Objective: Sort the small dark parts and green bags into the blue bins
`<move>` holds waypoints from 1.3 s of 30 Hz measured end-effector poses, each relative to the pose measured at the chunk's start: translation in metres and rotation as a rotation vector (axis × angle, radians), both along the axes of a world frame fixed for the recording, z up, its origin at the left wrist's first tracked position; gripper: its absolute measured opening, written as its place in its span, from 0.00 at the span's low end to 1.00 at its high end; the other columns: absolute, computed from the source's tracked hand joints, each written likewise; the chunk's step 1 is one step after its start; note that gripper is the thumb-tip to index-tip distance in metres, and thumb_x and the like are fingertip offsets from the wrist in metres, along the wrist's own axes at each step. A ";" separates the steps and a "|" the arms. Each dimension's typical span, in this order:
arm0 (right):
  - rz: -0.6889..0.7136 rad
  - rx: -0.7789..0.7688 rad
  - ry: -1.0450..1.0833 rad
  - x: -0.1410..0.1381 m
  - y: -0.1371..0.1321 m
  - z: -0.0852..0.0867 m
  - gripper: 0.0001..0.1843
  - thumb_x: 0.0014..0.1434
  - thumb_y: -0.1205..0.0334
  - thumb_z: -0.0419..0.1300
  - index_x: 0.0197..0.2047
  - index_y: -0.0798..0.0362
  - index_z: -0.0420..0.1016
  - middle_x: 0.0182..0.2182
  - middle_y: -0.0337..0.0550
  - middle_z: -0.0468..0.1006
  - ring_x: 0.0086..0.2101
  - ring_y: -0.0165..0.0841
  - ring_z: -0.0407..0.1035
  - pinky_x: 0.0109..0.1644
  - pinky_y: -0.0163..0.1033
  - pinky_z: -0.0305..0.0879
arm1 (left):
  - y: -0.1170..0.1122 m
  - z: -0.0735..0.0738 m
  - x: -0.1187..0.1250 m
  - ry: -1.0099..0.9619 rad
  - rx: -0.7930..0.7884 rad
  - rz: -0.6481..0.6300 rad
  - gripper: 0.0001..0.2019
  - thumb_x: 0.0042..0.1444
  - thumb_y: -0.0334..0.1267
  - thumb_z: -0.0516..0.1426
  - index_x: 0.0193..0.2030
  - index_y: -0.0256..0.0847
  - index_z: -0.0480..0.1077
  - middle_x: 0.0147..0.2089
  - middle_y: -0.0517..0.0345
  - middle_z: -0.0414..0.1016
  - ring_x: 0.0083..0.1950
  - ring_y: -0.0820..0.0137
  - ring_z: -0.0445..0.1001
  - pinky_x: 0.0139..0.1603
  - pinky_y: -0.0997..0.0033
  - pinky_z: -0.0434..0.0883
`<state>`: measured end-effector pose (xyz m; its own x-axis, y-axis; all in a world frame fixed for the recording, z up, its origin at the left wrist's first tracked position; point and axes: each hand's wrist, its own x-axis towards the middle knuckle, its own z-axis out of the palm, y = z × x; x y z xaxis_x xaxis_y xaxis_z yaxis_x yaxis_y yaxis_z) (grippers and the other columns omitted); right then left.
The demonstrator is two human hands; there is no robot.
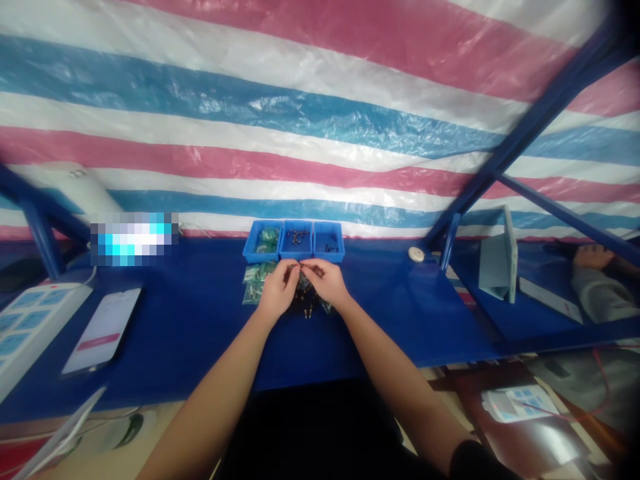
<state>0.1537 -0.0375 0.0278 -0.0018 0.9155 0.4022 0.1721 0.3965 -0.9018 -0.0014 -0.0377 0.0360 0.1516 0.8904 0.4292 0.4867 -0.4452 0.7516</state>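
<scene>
Both of my hands meet over the middle of the blue table, fingertips close together. My left hand (pixel 280 288) is closed in a pinch, and so is my right hand (pixel 326 280); whatever lies between the fingertips is too small to make out. Small clear bags with a greenish tint (pixel 253 292) lie beside and under my left hand. Below the hands are loose small dark and brass-coloured parts (pixel 307 312). Just beyond stand three joined blue bins: the left bin (pixel 254 248) holds greenish bags, the middle bin (pixel 297 254) and the right bin (pixel 329 255) hold small dark pieces.
On the left are a phone (pixel 103 331) and a white power strip (pixel 45 313). A round whitish object (pixel 416 254) sits at the right, near a blue metal frame (pixel 447 243). Beyond it are a tablet-like stand (pixel 500 257) and another person's hand (pixel 593 257). A striped sheet (pixel 300 153) hangs behind.
</scene>
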 end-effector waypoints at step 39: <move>0.025 0.010 0.051 0.000 0.002 -0.003 0.16 0.57 0.55 0.63 0.47 0.51 0.79 0.36 0.44 0.81 0.35 0.33 0.75 0.43 0.39 0.73 | 0.002 -0.003 -0.001 0.024 0.032 0.016 0.12 0.65 0.45 0.50 0.42 0.42 0.72 0.29 0.62 0.74 0.29 0.73 0.72 0.35 0.74 0.67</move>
